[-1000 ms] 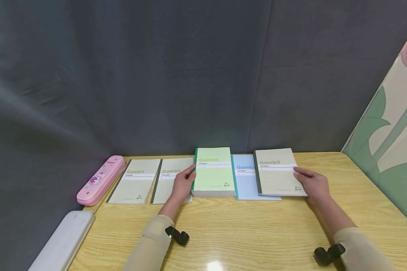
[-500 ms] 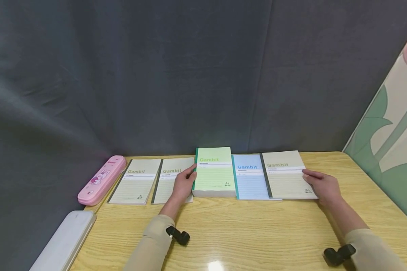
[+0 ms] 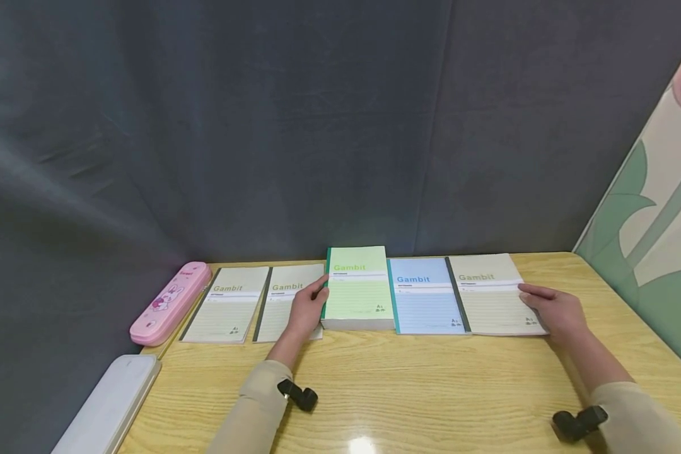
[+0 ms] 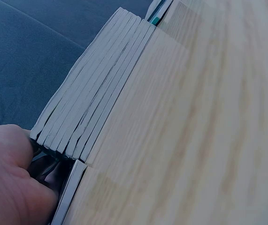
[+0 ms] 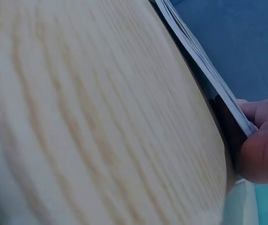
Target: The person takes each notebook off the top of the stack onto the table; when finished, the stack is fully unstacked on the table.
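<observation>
- Your right hand (image 3: 555, 310) grips the right edge of the thin beige paper-covered notebook (image 3: 496, 296); the right wrist view shows the thumb on top and fingers (image 5: 260, 154) curled under the lifted edge.
- That beige notebook lies at the right end of the row, its dark spine just beside or slightly over the pale blue lined notebook (image 3: 422, 296); you cannot tell which.
- Your left hand (image 3: 306, 310) holds the left spine side of the thick stack of notebooks topped by a light green cover (image 3: 356, 289); the left wrist view shows fingers (image 4: 11, 183) curled against the stack's lower corner.
- The green-topped stack sits mid-row on the pale wooden bench (image 3: 420, 391), touching the blue notebook on its right.
- Under and left of your left hand lies a second thin beige notebook (image 3: 286, 296), partly covered by the hand, with a third beige notebook (image 3: 227, 304) just beside it.
- A pink oblong pencil case with a rabbit print (image 3: 170, 302) rests at the bench's far left edge, angled.
- A flat white rectangular case (image 3: 110, 403) lies at the near left corner, overhanging the bench.
- A dark grey fabric backdrop (image 3: 261, 126) stands behind the row.
</observation>
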`<action>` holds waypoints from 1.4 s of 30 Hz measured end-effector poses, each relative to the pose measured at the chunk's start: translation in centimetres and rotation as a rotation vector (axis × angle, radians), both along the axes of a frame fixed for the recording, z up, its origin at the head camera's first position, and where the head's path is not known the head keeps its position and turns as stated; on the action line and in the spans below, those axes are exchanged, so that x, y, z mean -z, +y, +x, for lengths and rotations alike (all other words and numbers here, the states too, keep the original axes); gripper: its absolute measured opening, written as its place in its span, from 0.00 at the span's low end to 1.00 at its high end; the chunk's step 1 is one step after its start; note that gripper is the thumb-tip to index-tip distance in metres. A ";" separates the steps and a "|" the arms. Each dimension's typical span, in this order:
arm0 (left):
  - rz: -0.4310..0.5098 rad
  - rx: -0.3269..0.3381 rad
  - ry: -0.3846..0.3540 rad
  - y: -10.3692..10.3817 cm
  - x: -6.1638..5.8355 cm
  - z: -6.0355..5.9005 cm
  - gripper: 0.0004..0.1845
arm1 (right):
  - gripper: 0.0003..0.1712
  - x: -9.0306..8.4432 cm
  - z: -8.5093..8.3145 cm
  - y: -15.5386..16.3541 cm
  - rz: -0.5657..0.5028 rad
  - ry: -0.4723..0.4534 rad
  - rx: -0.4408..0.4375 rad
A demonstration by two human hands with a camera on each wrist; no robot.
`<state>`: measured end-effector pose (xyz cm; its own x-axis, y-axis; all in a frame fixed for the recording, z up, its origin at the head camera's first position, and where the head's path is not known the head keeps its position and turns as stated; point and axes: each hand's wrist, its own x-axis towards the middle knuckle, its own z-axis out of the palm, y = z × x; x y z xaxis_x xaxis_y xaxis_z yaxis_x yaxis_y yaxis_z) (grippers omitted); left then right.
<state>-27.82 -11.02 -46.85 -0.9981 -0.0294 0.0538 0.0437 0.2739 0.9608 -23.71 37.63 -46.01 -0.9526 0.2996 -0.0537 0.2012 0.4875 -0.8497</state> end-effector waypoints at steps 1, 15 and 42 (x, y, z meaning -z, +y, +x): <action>0.000 0.002 0.002 0.0 0.0 0.0 0.21 | 0.33 0.0 0.0 0.2 0.008 0.000 -0.001; 0.006 -0.009 0.004 0.0 0.0 0.0 0.21 | 0.31 -0.6 -0.2 0.4 0.117 0.020 -0.020; -0.005 -0.022 0.002 0.2 0.1 -0.1 0.21 | 0.22 -1.5 -0.7 -1.3 0.368 0.182 0.019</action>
<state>-27.91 -10.83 -46.92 -0.9972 -0.0506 0.0558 0.0395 0.2794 0.9594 -24.45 36.35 -44.53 -0.9308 0.2846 0.2296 0.0750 0.7631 -0.6419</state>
